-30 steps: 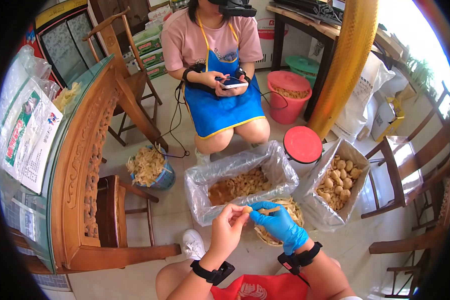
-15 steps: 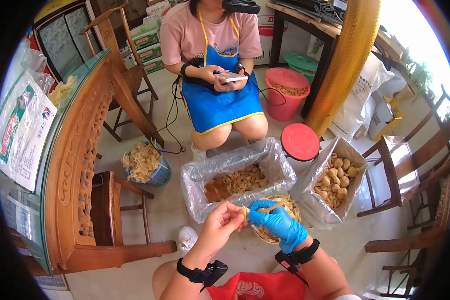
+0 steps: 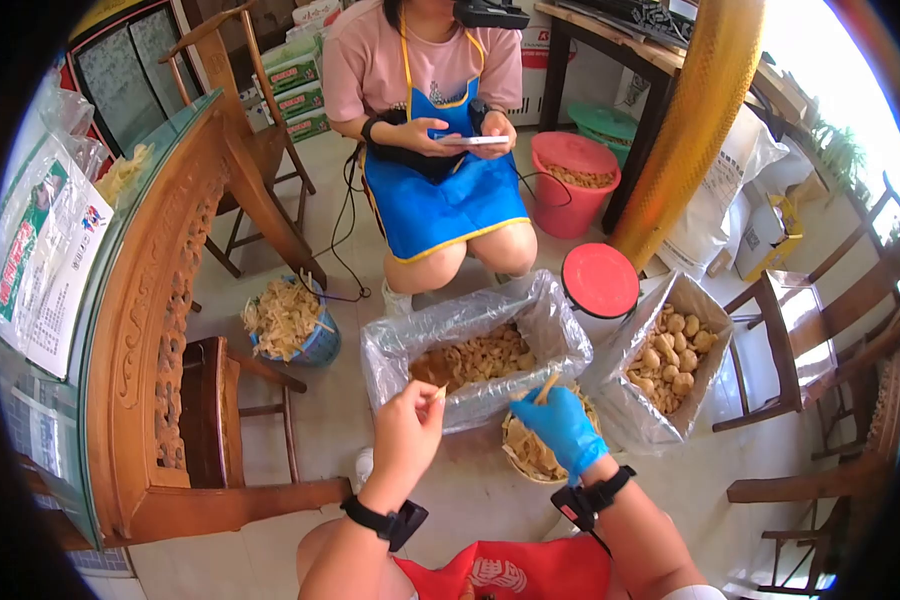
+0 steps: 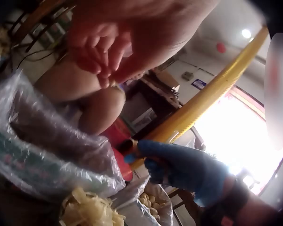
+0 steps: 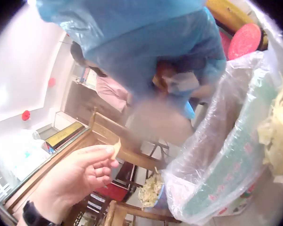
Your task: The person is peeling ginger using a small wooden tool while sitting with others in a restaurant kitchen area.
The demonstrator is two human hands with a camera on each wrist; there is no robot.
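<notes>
My bare left hand (image 3: 407,437) pinches a thin yellowish sliver (image 5: 117,148) between thumb and fingertips, at the near left edge of a plastic-lined box (image 3: 382,345). Cut pale pieces (image 3: 495,355) and brownish liquid lie inside that box. My right hand (image 3: 567,430), in a blue glove, grips a slim tan wooden stick-like tool (image 3: 547,388) whose end pokes up past the fingers; the glove hides the rest. Beneath the right hand stands a round basket of pale peelings (image 3: 532,455). To its right, a second lined box (image 3: 620,405) contains whole round tan vegetables (image 3: 675,350).
Across the lined box sits a person in a blue apron (image 3: 445,205), holding a phone-like device (image 3: 475,141). A blue bucket (image 3: 320,340) heaped with peelings stands left, beside a carved wooden table (image 3: 170,330). A red-lidded tub (image 3: 600,280) and wooden chairs (image 3: 795,350) are on the right.
My hands were together at a small pale piece and have now parted. The left moved left and up with a sliver; the right shifted slightly right, still gripping the tool.
</notes>
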